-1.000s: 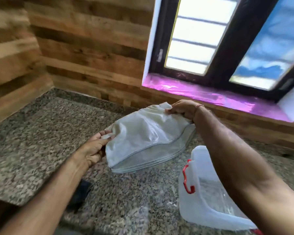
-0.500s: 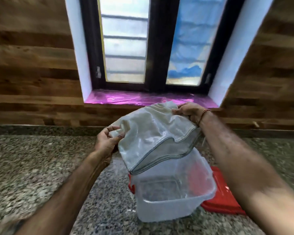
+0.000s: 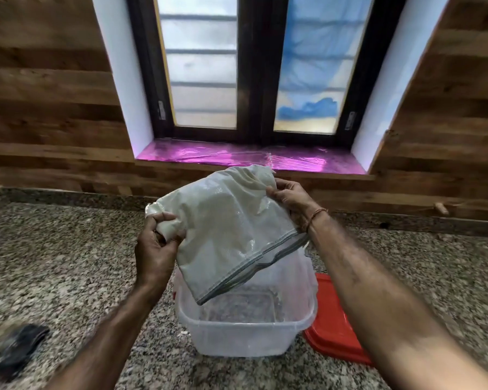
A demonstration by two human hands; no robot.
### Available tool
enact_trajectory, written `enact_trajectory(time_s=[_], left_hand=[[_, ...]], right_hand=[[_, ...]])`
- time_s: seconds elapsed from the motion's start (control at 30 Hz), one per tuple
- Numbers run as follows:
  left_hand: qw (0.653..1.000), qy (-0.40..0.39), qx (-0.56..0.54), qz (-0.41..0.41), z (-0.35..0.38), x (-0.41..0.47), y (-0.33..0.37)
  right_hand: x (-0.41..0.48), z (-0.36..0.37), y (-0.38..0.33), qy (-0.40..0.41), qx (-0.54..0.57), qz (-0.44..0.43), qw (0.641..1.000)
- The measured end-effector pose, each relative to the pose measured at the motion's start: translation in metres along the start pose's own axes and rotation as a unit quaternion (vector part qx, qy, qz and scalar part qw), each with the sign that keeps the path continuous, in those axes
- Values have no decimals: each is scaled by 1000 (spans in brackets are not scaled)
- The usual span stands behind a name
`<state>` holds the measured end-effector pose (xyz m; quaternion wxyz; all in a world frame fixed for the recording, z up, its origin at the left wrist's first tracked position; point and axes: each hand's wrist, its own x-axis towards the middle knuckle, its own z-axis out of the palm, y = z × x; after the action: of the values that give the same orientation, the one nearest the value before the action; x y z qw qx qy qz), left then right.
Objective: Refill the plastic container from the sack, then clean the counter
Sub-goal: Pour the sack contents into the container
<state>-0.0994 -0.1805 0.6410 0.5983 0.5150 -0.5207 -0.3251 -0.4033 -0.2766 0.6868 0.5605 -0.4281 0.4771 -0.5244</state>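
A white woven sack (image 3: 226, 226) hangs tilted in the air, its hemmed mouth pointing down into a clear plastic container (image 3: 245, 330) on the granite counter (image 3: 68, 263). My left hand (image 3: 155, 249) grips the sack's bunched lower left corner. My right hand (image 3: 290, 201) pinches its upper right corner. Nothing visibly pours from the mouth. The container's bottom looks nearly bare.
A red lid (image 3: 335, 330) lies flat to the right of the container, partly under it. A dark cloth (image 3: 14, 347) sits near the counter's left front. A few white grains (image 3: 183, 332) lie by the container. Behind are a wooden wall and a window with a pink sill (image 3: 237, 157).
The view swung right from the counter corner to the window. The sack came over the container, its mouth now lower, inside the rim. Both hands kept their grips.
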Motion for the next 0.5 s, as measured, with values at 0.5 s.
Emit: enact_trajectory(time_s=[0.5], left_hand=[[974, 58, 191, 107, -8, -47, -5]], right_hand=[[2, 10, 71, -93, 112, -50, 988]])
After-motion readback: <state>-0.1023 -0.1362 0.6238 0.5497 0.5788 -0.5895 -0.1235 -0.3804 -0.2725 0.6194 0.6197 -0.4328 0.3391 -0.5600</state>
